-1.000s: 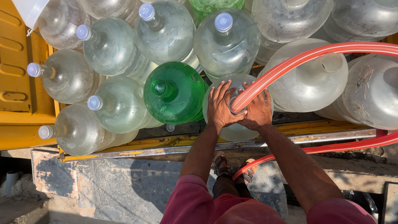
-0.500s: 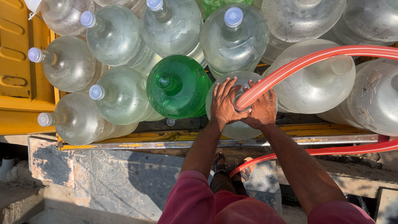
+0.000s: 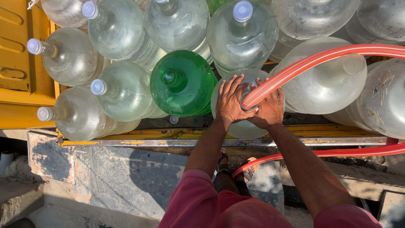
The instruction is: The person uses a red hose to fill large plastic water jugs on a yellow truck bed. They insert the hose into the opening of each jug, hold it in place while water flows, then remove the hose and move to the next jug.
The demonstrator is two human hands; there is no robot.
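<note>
Yellow metal truck bed [image 3: 25, 93], both hands [image 3: 249, 105] around glossy red hose [image 3: 312, 63] over clear round jug [image 3: 240, 126].

outdoor scene, hard sunlight from above. upper frame filled with large clear water jugs [image 3: 122, 90] lying stacked, several with pale blue caps; one green jug [image 3: 183, 82] at centre. yellow metal panel [image 3: 21, 63] at upper left. worn yellow-painted metal ledge [image 3: 147, 137] runs across mid frame. below it, cracked grey concrete slab [image 3: 105, 173], partly shaded. bare dusty ground at lower left.
</note>
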